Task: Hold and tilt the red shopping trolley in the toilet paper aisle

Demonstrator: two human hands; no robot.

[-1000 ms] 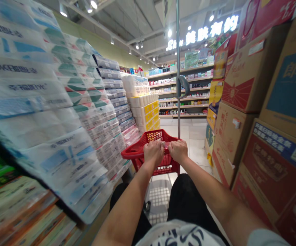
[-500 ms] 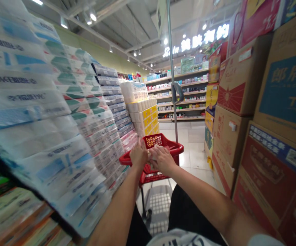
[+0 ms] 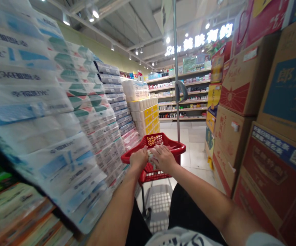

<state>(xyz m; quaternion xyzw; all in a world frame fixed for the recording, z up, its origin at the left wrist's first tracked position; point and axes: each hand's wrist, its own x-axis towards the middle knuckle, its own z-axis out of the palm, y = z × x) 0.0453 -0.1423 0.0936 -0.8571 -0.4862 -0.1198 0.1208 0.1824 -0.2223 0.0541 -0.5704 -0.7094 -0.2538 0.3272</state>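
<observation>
A red plastic shopping cart [image 3: 181, 148] with a slatted basket stands right in front of me. Above its near part both hands are together at a small pale package [image 3: 151, 158] with greenish patches, whose kind I cannot make out. My left hand [image 3: 138, 160] is closed in a fist-like grip at the package's left edge, thumb side up. Over the right side of the package, my right hand [image 3: 163, 159] lies with its fingers bent around it. The hands hide much of the package and part of the basket.
Wrapped tissue packs [image 3: 35, 102] form tall stacks along the left. Cardboard cartons [image 3: 237, 136] are piled close on the right. A metal pole [image 3: 176, 68] rises beyond the cart. Tiled floor [image 3: 188, 136] leads to stocked shelves [image 3: 191, 92] at the back.
My left hand's raised fingers have come down and closed beside the package. More of the package shows between my hands. The cart and surroundings sit slightly further right in view.
</observation>
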